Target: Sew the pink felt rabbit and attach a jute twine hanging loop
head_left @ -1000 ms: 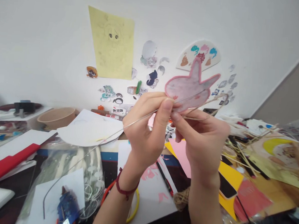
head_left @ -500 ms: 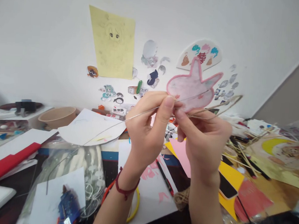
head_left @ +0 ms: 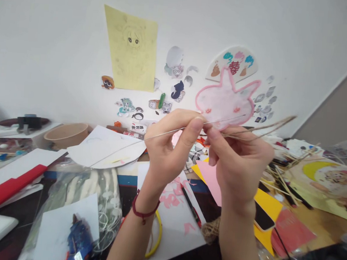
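holding up a pink-edged rabbit-shaped cutout [head_left: 224, 100] in front of the white wall [head_left: 56, 58], with its lower edge partly hidden; cannot tell by which hand. with the left hand [head_left: 171, 145], pinching a thin wire [head_left: 164, 133] between thumb and forefinger, across the cutout's front. with the right hand [head_left: 238, 160], pinching twine [head_left: 290, 119], looped out rightward. below, white paper [head_left: 171, 242] with pink scraps [head_left: 171, 200]; leftward, a blue glue gun [head_left: 79, 236].

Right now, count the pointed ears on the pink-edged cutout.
2: one ear points up, overlapping the fan; the other ear slants up toward the right. Both show fully.
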Tool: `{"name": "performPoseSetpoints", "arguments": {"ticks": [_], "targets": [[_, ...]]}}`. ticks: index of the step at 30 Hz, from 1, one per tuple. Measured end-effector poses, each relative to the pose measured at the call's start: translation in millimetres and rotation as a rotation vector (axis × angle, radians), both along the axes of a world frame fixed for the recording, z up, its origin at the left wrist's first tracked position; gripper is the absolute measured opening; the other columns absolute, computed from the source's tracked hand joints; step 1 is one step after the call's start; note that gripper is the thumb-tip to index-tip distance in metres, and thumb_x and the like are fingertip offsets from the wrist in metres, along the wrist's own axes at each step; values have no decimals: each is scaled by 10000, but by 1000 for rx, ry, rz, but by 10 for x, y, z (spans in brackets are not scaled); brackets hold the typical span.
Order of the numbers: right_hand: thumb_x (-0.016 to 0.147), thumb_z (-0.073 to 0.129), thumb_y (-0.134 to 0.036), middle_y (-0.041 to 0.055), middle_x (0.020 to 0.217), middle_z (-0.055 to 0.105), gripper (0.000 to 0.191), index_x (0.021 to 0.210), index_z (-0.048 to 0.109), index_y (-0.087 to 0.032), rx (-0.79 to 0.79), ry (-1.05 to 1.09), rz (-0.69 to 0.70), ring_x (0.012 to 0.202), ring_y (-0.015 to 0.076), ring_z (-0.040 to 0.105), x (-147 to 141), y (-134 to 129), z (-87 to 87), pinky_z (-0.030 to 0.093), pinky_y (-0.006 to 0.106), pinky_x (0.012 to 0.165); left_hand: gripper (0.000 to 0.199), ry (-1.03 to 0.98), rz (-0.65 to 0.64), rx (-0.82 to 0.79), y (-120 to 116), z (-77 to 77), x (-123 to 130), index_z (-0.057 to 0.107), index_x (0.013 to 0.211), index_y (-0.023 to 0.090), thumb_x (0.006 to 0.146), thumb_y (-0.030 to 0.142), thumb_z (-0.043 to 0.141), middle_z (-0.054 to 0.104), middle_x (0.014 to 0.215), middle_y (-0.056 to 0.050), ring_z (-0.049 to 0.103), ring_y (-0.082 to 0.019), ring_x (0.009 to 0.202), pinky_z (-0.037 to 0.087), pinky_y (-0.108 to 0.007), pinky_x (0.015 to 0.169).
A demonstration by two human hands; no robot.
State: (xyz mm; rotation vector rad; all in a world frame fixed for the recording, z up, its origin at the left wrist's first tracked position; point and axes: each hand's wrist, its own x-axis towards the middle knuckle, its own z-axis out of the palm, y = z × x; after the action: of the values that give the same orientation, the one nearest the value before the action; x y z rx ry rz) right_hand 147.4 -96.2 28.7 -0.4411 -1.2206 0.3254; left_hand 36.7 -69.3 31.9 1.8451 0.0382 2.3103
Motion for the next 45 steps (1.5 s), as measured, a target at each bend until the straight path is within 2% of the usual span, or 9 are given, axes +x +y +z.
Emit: {"name": "performPoseSetpoints", "arguments": {"ticks": [3,8,12,16,22,29,32,37,45], "targets": [[777,814,-165,-67,578,645,105,739,721,-196,-4,-7,14,367,42,488,-7,-20,5,384,181,331,155,-32,-10,11,11,-3,-1,767,887,222,972,235,638,739,807,-20,679,-137,697,555,-307,630],[776,817,-166,-75,576,638,97,749,732,-205,16,-4,16,366,32,478,-10,-31,4,377,174,332,117,35,4,80,19,6,-51,762,897,205,945,177,658,746,818,-19,703,-149,780,593,-320,747],[778,814,-164,-85,549,608,102,756,723,-205,-5,-18,26,368,38,485,-6,-14,2,378,175,327,112,32,131,109,-5,18,-67,760,868,162,921,124,669,747,816,-47,714,-154,801,595,-298,729],[790,805,-191,-89,543,606,87,775,722,-214,-35,-47,54,363,38,482,2,-24,7,377,170,322,162,-3,261,194,-8,37,-59,750,840,188,910,78,655,738,762,-21,723,-157,799,602,-297,727],[785,797,-188,-71,610,662,78,825,736,-215,-82,-96,58,378,43,495,28,-58,20,396,174,326,170,-14,313,215,24,40,-71,740,846,214,908,79,656,739,766,-14,719,-157,783,603,-302,698],[777,797,-214,-62,631,662,81,769,716,-208,14,-50,-76,397,47,495,32,10,0,409,188,346,115,39,202,130,52,13,-37,730,917,222,971,194,632,758,866,-22,722,-161,805,596,-331,685],[756,802,-204,-43,656,679,86,750,717,-204,82,8,-188,441,70,542,29,18,0,452,214,385,168,-27,154,127,52,33,-33,716,894,225,1001,257,590,731,825,-22,700,-169,793,567,-347,624],[779,765,-204,-22,609,678,82,708,724,-200,192,45,-386,499,111,606,39,-2,30,498,251,444,171,-95,310,326,1,71,-60,658,756,188,920,144,641,635,634,3,582,-117,545,454,-312,505],[800,761,-216,-31,620,685,101,707,722,-219,224,19,-501,461,102,564,66,-15,6,496,269,472,174,-68,469,381,-85,92,-17,644,724,195,863,91,654,612,576,6,549,-123,496,422,-304,450]]}}
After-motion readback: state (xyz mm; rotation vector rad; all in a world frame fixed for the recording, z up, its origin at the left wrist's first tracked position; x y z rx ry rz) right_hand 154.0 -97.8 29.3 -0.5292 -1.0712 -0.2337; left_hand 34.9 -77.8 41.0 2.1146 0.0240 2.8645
